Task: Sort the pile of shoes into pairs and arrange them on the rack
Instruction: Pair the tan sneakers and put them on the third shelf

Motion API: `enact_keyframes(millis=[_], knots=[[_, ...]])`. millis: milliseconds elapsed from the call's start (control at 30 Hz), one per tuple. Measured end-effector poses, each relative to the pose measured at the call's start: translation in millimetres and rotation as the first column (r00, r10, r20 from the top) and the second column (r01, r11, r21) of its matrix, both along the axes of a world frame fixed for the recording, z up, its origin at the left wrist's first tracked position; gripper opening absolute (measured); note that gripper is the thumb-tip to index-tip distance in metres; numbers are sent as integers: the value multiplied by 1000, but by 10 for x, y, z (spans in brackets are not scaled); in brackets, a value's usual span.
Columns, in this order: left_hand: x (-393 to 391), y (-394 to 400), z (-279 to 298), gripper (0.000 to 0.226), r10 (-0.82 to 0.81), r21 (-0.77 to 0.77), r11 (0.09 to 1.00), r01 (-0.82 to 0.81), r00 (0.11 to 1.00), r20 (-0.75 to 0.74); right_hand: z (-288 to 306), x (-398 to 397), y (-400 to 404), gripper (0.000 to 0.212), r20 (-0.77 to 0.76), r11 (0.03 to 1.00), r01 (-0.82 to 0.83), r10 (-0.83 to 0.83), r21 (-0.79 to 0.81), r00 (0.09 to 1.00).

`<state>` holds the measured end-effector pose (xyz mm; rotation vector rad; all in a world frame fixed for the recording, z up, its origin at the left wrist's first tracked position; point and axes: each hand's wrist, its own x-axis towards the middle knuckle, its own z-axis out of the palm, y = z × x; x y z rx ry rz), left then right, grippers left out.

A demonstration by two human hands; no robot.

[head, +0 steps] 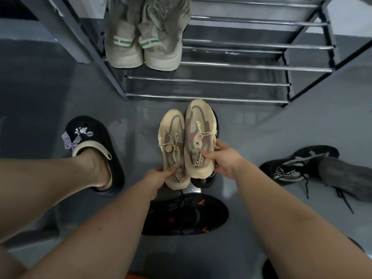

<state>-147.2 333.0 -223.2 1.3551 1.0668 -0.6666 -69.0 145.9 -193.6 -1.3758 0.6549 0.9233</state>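
Observation:
Two beige knit sneakers are held side by side, toes toward the rack. My left hand [156, 176] pinches the heel of the left beige sneaker [171, 137]. My right hand [223, 160] grips the right beige sneaker [198, 125] at its tongue and side. A black shoe [204, 179] lies partly hidden under the beige pair. The metal shoe rack [231, 65] stands ahead, with a pair of grey-green sneakers [145, 37] on the left of an upper shelf.
A black sneaker with orange marks [187, 215] lies on the grey floor below my hands. Another black-and-white sneaker [298, 165] lies at right beside a grey sock-like item [346, 178]. My foot in a black clog [94, 154] stands at left.

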Motion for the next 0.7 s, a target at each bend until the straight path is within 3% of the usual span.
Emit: enact_keyframes(millis=[267, 700], knots=[[-5, 54, 459, 29, 93, -220, 972, -85, 995, 22, 392, -72, -132, 54, 5, 993, 112, -112, 33, 994], [-4, -563, 1015, 28, -76, -326, 933, 154, 968, 241, 1107, -528, -956, 55, 168, 970, 234, -221, -65, 961]])
